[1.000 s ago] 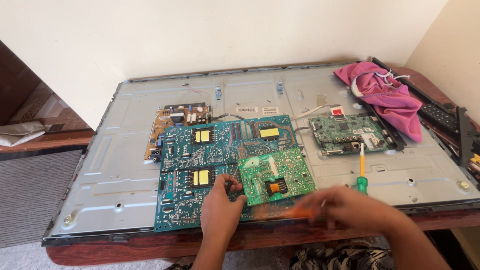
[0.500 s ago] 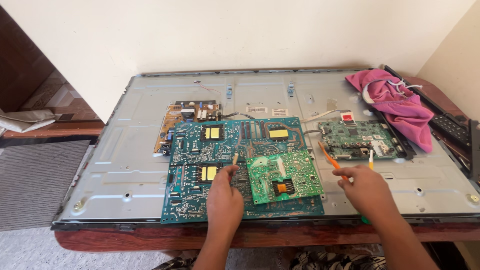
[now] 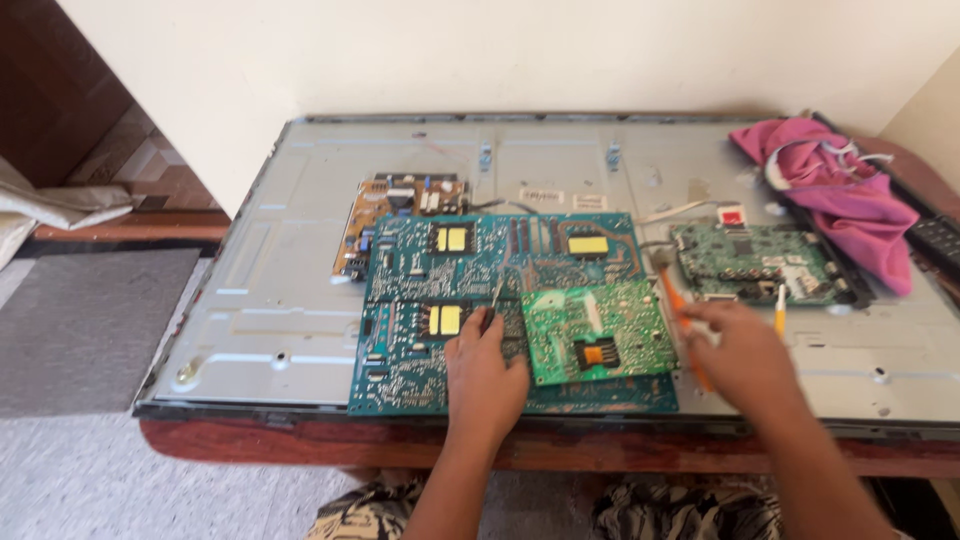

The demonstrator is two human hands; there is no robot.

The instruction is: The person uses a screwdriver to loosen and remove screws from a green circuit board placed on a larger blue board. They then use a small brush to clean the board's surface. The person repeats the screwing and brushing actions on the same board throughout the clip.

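Observation:
A large teal circuit board [image 3: 470, 265] lies on the metal back panel of a flat screen [image 3: 290, 300]. On its lower right part rests a smaller green board [image 3: 595, 335]. My left hand [image 3: 485, 375] rests on the teal board just left of the green one, pinching a thin metal tool [image 3: 497, 293] that points away from me. My right hand [image 3: 745, 360] hovers right of the green board, blurred, and grips an orange-handled tool [image 3: 673, 295]. A yellow-handled screwdriver [image 3: 780, 308] lies beside that hand.
A brown board [image 3: 400, 205] sits behind the teal one and a green main board [image 3: 760, 262] is mounted to the right. A pink cloth [image 3: 840, 195] and a dark remote [image 3: 935, 240] lie far right. The panel rests on a wooden table [image 3: 300, 440]; a grey mat [image 3: 80, 320] covers the floor to the left.
My right hand has come up from the front edge with the orange-handled tool to the right side of the green board. My left hand stays put; the view has shifted.

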